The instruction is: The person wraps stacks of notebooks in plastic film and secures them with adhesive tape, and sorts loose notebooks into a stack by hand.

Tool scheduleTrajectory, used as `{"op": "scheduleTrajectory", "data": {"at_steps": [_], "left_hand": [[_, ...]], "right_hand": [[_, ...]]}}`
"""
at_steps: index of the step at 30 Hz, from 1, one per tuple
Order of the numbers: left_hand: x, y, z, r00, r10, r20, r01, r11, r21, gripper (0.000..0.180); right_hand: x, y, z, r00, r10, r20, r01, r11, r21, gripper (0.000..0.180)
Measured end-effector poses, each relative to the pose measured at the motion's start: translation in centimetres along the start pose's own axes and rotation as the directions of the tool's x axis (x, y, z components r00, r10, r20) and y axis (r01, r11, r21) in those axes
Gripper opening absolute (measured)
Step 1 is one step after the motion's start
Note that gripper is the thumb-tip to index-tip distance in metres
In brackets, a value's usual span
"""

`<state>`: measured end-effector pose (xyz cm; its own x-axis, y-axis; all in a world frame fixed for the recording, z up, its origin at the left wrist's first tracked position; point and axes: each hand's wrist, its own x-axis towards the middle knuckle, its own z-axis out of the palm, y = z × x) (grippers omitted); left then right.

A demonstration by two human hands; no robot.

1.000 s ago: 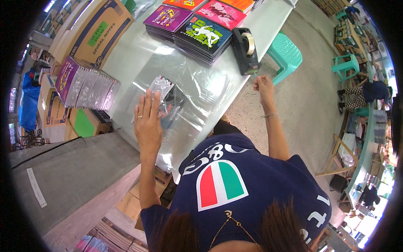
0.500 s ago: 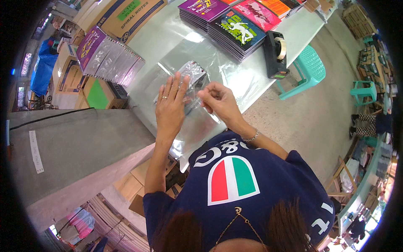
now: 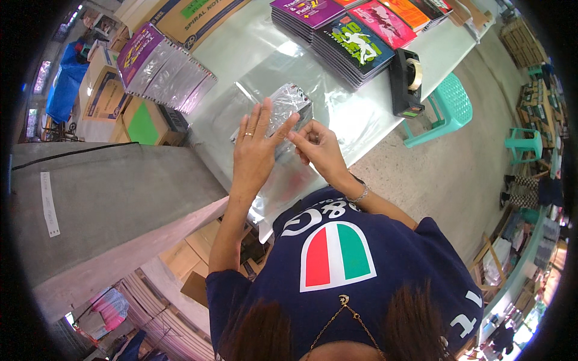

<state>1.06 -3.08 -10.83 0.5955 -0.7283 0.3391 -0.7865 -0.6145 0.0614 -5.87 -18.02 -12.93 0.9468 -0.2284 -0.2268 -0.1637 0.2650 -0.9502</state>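
A small pack wrapped in clear plastic [image 3: 290,101] lies on the table before me, its upper end showing past my fingers. Across its near side rests my left hand [image 3: 255,147], palm down, fingers stretched and thumb out toward the right hand. My right hand [image 3: 320,151] is closed in a pinch at the pack's right side, close to my left thumb. What sits between its fingertips is too small to make out. Loose clear plastic sheeting [image 3: 337,99] spreads under and around the pack, reflecting light. My left hand covers the pack's lower part.
Spiral notebooks [image 3: 355,48] stand in stacks at the far right of the table, beside a black tape dispenser [image 3: 404,90]. Plastic-wrapped notebooks [image 3: 165,72] stand at the left near a carton [image 3: 201,23]. A grey ledge [image 3: 114,192] borders the left; a green stool [image 3: 448,108] stands right.
My left thumb has spread out toward my right hand, and more of the wrapped pack shows above my fingers. The right hand keeps its pinch. The whole view has shifted slightly.
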Motion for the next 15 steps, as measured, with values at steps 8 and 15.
{"op": "scheduleTrajectory", "data": {"at_steps": [8,15], "left_hand": [[0.0,0.2,0.0,0.999,-0.048,0.004,0.048,0.998,-0.029,0.064],[0.0,0.3,0.0,0.998,-0.054,0.028,0.055,0.997,-0.05,0.063]], "right_hand": [[0.0,1.3,-0.8,0.997,-0.025,0.068,0.019,0.996,0.085,0.018],[1.4,2.6,-0.7,0.994,0.078,0.071,-0.088,0.983,0.161,0.017]]}}
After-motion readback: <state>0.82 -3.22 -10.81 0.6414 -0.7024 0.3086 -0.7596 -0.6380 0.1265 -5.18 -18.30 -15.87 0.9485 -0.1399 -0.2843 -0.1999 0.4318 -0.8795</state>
